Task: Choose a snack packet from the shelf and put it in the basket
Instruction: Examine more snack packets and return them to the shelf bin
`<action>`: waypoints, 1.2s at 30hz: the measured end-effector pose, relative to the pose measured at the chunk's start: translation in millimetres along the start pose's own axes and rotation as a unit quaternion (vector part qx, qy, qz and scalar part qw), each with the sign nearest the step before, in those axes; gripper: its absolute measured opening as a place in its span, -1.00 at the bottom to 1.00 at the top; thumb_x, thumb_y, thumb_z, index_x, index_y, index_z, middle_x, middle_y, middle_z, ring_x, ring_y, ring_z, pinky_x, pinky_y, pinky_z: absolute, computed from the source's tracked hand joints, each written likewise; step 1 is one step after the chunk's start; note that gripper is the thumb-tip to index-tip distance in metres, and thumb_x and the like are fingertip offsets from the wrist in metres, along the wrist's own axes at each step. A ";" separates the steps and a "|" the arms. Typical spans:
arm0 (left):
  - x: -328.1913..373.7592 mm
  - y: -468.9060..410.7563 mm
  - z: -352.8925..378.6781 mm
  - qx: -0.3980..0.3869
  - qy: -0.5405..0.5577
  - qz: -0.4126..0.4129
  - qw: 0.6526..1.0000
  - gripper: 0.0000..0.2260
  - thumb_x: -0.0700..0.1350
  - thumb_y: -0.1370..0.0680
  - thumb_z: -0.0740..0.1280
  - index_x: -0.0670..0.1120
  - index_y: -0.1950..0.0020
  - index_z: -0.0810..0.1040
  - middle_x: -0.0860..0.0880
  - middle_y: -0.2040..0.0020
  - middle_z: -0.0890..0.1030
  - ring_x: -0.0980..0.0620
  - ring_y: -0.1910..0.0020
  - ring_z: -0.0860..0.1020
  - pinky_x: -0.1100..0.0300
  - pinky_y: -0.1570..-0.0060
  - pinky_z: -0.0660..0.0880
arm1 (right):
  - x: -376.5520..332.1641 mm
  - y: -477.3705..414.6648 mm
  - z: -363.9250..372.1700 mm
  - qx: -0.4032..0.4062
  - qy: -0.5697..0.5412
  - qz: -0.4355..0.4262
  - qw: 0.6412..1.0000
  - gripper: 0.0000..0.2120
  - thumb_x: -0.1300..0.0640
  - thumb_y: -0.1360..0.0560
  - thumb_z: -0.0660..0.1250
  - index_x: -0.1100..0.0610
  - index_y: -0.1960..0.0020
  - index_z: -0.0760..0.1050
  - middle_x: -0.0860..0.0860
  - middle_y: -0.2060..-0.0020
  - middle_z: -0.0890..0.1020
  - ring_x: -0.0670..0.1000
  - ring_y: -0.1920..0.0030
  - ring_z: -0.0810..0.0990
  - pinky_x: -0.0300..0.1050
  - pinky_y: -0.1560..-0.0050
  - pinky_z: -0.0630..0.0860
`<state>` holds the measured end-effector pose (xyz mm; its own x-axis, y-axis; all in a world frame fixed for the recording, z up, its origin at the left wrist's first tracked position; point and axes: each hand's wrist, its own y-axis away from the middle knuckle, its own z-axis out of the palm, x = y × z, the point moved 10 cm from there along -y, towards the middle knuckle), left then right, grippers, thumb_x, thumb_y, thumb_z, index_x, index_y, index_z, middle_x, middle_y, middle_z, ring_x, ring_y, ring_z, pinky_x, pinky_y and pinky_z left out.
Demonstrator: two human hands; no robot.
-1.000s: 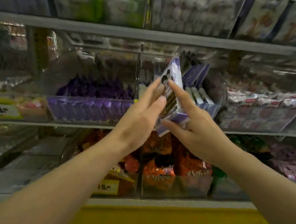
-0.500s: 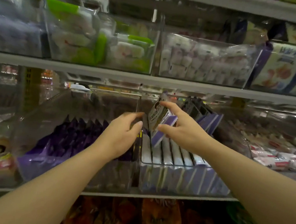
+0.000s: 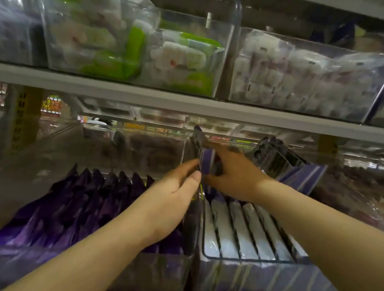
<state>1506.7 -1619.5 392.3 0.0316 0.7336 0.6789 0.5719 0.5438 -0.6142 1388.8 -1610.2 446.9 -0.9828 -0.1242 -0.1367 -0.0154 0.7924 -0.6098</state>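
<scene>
1. Packet (image 3: 205, 158) stands upright, long axis vertical, above the bin divider (image 3: 195, 223).
2. Right hand (image 3: 233, 177) pinches it from the right.
3. Left hand (image 3: 172, 197) touches its left edge, fingers loosely curled.
4. Basket not in view.

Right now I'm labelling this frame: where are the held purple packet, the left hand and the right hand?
purple packet (image 3: 206, 160), head view, its purple edge.
left hand (image 3: 171, 202), head view, its back.
right hand (image 3: 238, 178), head view, its back.

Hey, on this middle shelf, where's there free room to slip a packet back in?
Back half of the left bin, behind the dark purple packets, is bare. The right bin's white packets fill the front; both hands crowd the divider.
</scene>
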 end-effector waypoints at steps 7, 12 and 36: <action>17.2 -19.1 -17.0 0.079 -0.044 0.033 0.995 -0.69 -0.06 -0.63 0.20 0.11 -0.38 0.42 0.12 -0.35 0.40 0.20 -0.32 0.36 0.39 -0.24 0.24 | -2.5 -2.7 4.1 -0.018 0.006 -0.008 1.000 -0.38 0.18 -0.58 0.27 0.03 -0.56 0.09 0.00 -0.35 0.41 0.04 -0.34 0.36 -0.15 -0.34 0.31; 38.4 -51.9 4.3 0.004 -0.129 0.066 0.989 -0.62 -0.21 -0.57 0.30 0.02 -0.38 0.46 0.12 -0.36 0.37 0.19 -0.35 0.30 0.56 -0.18 0.12 | 25.7 8.6 -21.4 -0.066 -0.093 0.041 0.993 -0.37 0.20 -0.54 0.35 0.02 -0.52 0.16 -0.10 -0.22 0.53 -0.12 -0.15 0.53 -0.33 -0.21 0.43; 20.7 -75.4 -22.8 0.103 -0.112 0.071 0.986 -0.92 -0.17 -0.51 0.34 0.01 0.07 0.52 -0.02 0.08 0.61 -0.07 0.04 0.58 0.13 0.12 0.48 | 42.0 26.4 -6.5 -0.190 0.151 0.036 0.969 -0.71 0.02 -0.48 0.36 0.20 0.32 0.51 0.02 0.45 0.47 0.00 0.40 0.42 -0.12 0.26 0.43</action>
<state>1483.0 -1654.6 461.8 -0.0954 0.8674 0.4884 0.3958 0.4832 -0.7809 1345.9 -1590.6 430.0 -0.9920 0.0746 0.1014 0.0451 0.9626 -0.2671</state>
